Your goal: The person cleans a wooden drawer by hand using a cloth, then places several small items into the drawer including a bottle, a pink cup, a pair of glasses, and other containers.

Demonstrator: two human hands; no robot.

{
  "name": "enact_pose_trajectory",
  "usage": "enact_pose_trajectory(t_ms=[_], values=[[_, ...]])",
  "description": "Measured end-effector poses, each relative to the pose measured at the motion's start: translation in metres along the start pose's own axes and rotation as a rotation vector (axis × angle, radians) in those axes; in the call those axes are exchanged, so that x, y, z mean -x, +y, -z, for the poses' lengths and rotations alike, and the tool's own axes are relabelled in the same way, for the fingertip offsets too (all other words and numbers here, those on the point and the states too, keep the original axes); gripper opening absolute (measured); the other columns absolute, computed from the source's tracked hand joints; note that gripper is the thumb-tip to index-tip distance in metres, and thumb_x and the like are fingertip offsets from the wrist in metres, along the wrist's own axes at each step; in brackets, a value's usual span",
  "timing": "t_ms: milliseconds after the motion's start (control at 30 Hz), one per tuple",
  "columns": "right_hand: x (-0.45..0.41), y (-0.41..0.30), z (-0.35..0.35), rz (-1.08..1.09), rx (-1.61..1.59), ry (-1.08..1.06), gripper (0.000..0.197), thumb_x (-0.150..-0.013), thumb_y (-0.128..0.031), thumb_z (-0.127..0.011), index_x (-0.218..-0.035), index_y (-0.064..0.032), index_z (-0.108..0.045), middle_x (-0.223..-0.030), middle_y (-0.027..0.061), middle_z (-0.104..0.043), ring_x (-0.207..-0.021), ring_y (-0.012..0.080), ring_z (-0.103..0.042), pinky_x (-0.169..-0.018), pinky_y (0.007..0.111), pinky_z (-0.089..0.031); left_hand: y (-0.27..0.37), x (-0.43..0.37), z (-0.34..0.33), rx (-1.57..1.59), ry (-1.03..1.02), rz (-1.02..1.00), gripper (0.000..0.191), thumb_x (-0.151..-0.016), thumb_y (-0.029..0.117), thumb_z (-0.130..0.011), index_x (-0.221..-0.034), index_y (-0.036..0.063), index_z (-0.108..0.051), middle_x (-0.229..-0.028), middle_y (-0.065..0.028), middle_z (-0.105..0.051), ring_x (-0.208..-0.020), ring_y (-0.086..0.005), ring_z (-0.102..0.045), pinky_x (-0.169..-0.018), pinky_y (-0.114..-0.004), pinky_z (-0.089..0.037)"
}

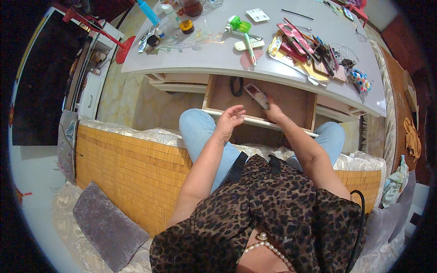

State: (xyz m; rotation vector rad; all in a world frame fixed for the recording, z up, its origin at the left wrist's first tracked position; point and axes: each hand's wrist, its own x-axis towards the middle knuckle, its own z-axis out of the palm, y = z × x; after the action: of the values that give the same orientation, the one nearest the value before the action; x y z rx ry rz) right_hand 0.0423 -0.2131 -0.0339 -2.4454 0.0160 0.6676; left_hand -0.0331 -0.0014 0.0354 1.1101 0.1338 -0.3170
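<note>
My right hand point(275, 112) grips the lower end of a slim pale handheld device point(256, 95) with a dark panel at its far end; whether it is a phone or a remote cannot be told. It is over the pulled-out wooden drawer point(290, 100) of the coffee table. On the left side of that drawer lies a black loop point(236, 86), a coiled cord or strap. My left hand point(232, 119) is at the drawer's white front edge, empty, fingers apart and palm turned inward.
The tabletop point(211, 58) overhangs the drawer. On it are a white remote control point(248, 44), a multicolour pen point(251, 51), a green-capped bottle point(234, 22), a yellow-lidded jar point(187, 26) and a heap of pens and pouches point(307, 51). A red stand base point(125, 50) stands left.
</note>
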Motion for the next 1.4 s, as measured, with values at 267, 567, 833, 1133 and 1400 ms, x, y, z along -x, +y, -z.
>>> enact_pose_trajectory(t_ms=[267,567,833,1133,1400], values=[[0.031,-0.074,0.034,0.821,0.032,0.377,0.033,-0.072,0.001,-0.052,-0.104,-0.0063,-0.054,-0.104,0.0133,-0.055,-0.096,0.0306,-0.051,-0.082,0.038,-0.041,-0.009,-0.007,0.011,0.083,0.203,0.112,0.033,-0.076,0.004,-0.060,-0.107,0.0062,-0.049,-0.098,-0.0051,-0.055,-0.089,-0.0168,-0.057,-0.073,-0.027,-0.048],[-0.050,-0.164,0.126,0.658,0.442,0.802,0.055,-0.072,-0.029,-0.060,-0.122,-0.0142,-0.040,-0.122,0.0127,-0.041,-0.115,0.0330,-0.034,-0.092,0.046,-0.032,-0.008,-0.010,0.005,-0.008,0.088,0.192,0.032,-0.078,0.011,-0.060,-0.108,0.0060,-0.048,-0.099,-0.0069,-0.057,-0.087,-0.0166,-0.057,-0.072,-0.027,-0.047],[-0.082,-0.172,0.143,0.332,0.561,0.460,0.069,-0.072,-0.043,-0.058,-0.130,-0.0184,-0.030,-0.120,0.0131,-0.044,-0.112,0.0317,-0.039,-0.089,0.051,-0.033,-0.006,-0.008,0.008,-0.024,0.128,0.172,0.030,-0.079,0.014,-0.060,-0.106,0.0059,-0.050,-0.096,-0.0043,-0.058,-0.083,-0.0126,-0.057,-0.067,-0.023,-0.044],[-0.080,-0.171,0.136,0.364,0.428,0.492,0.043,-0.073,-0.023,-0.056,-0.108,-0.0041,-0.042,-0.099,0.0174,-0.055,-0.090,0.0340,-0.054,-0.077,0.041,-0.045,-0.010,-0.010,0.004,-0.069,0.133,0.156,0.027,-0.079,0.016,-0.060,-0.103,0.0063,-0.052,-0.088,-0.0029,-0.059,-0.079,-0.0121,-0.058,-0.062,-0.023,-0.044],[-0.062,-0.154,0.134,0.500,0.455,0.527,0.040,-0.070,-0.023,-0.059,-0.102,-0.0047,-0.043,-0.092,0.0163,-0.057,-0.087,0.0324,-0.057,-0.073,0.041,-0.047,-0.004,-0.018,0.000,0.037,0.140,0.217,0.036,-0.084,0.031,-0.053,-0.110,0.0070,-0.046,-0.097,-0.0071,-0.053,-0.083,-0.0175,-0.055,-0.069,-0.031,-0.046]])
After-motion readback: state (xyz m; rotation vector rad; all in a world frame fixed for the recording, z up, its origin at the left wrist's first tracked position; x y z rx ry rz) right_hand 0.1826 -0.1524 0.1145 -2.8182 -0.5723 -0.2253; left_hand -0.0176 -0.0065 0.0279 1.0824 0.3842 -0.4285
